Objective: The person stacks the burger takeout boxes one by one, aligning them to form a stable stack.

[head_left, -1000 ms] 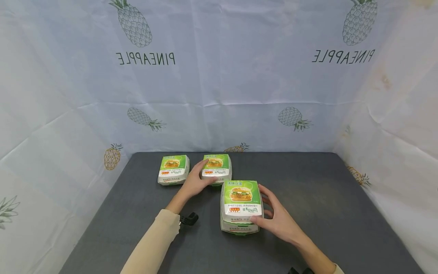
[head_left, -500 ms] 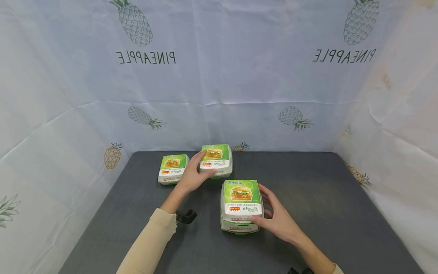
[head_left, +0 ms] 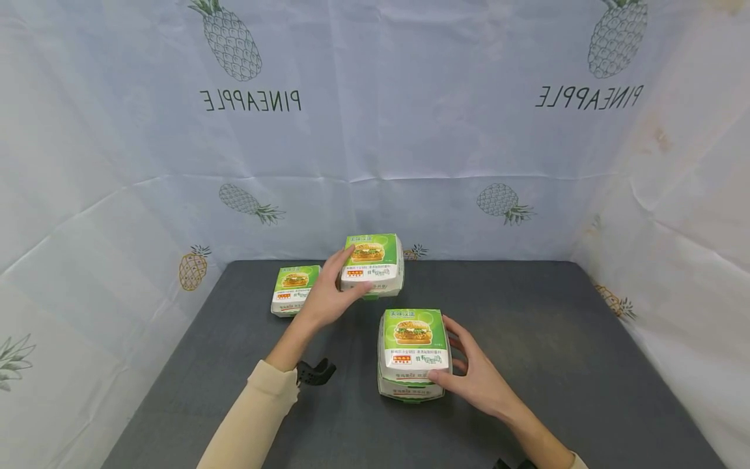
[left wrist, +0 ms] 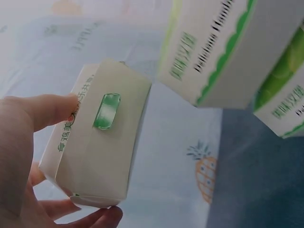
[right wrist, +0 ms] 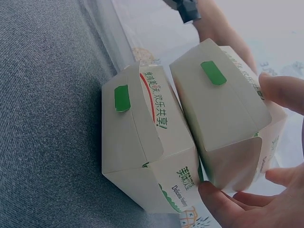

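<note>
From where I stand, the person wears a cream left sleeve [head_left: 249, 417], plain and soft-looking, ending in a wide cuff [head_left: 278, 381]. A glossy black wrist piece [head_left: 316, 372] juts out there. Of the matching right sleeve [head_left: 579, 462], only a sliver shows, near another black piece [head_left: 527, 464].

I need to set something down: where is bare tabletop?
Widest: the tabletop right of the right hand and stacked burger boxes. Smaller: left of the left sleeve. Crowded: back left, where the left hand holds a third burger box near a fourth.
</note>
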`<action>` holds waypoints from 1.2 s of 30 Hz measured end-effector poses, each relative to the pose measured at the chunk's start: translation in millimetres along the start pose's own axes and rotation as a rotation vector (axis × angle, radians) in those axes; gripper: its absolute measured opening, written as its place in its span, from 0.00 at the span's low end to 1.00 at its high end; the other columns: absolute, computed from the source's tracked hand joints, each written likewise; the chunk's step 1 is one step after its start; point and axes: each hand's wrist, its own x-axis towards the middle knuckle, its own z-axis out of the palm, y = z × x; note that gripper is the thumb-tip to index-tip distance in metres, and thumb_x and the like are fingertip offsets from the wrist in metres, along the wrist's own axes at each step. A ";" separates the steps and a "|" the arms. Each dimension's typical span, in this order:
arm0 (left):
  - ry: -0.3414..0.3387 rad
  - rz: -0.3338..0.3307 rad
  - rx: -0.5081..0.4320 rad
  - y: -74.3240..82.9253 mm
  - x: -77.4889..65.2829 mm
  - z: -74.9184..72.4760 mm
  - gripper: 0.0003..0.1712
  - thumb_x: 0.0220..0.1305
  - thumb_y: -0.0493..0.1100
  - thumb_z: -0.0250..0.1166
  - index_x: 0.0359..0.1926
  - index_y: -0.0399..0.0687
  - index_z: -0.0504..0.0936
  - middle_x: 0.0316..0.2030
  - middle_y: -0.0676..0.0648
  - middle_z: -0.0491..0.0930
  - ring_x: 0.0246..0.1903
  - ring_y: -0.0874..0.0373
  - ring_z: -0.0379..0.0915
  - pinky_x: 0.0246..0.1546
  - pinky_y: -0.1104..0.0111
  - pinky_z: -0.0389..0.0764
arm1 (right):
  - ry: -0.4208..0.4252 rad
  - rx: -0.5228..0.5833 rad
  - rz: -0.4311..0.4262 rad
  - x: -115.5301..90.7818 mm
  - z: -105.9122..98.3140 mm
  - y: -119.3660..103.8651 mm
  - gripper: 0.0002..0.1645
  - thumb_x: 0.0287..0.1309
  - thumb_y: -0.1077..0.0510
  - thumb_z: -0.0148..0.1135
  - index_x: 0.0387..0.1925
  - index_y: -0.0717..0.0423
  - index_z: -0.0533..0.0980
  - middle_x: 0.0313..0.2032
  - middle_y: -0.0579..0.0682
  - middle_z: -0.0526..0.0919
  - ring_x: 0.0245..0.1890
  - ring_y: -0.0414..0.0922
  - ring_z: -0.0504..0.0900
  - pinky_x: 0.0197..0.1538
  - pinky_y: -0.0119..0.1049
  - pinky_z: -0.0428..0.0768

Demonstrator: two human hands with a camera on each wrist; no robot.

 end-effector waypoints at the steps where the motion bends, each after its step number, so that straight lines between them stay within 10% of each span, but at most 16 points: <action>1: 0.002 0.005 -0.007 2.5 -0.5 -0.7 0.49 0.65 0.55 0.71 0.81 0.60 0.55 0.79 0.44 0.48 0.71 0.43 0.59 0.61 0.44 0.71 | 0.001 0.000 -0.003 0.0 -0.2 0.0 0.59 0.59 0.55 0.75 0.81 0.49 0.48 0.76 0.55 0.54 0.72 0.62 0.60 0.61 0.33 0.75; 5: 0.006 0.028 -0.020 11.1 -3.2 -2.9 0.49 0.65 0.55 0.71 0.80 0.61 0.56 0.79 0.45 0.49 0.61 0.46 0.69 0.53 0.49 0.76 | 0.000 0.004 -0.005 0.1 -0.1 -0.4 0.59 0.59 0.55 0.75 0.81 0.49 0.47 0.76 0.55 0.54 0.72 0.61 0.59 0.61 0.33 0.75; 12: -0.001 0.085 0.014 22.3 -11.5 -4.9 0.48 0.65 0.57 0.70 0.80 0.64 0.56 0.79 0.47 0.49 0.75 0.46 0.50 0.61 0.42 0.70 | 0.008 -0.001 0.003 -0.1 0.5 -0.8 0.59 0.59 0.54 0.75 0.80 0.51 0.48 0.76 0.55 0.54 0.72 0.60 0.59 0.61 0.34 0.75; 20: -0.018 0.114 -0.033 33.4 -22.9 -2.3 0.48 0.64 0.51 0.72 0.80 0.61 0.57 0.79 0.47 0.50 0.66 0.47 0.65 0.57 0.49 0.74 | 0.009 0.001 0.007 -0.8 0.8 -0.2 0.58 0.59 0.54 0.74 0.80 0.50 0.48 0.76 0.55 0.54 0.73 0.60 0.59 0.62 0.33 0.74; 36: -0.096 0.153 -0.061 43.5 -46.0 9.5 0.46 0.65 0.48 0.72 0.79 0.57 0.60 0.78 0.46 0.53 0.73 0.47 0.55 0.63 0.46 0.70 | 0.023 -0.022 0.013 -0.5 0.6 0.4 0.58 0.59 0.53 0.75 0.80 0.49 0.49 0.76 0.54 0.56 0.72 0.60 0.61 0.61 0.35 0.76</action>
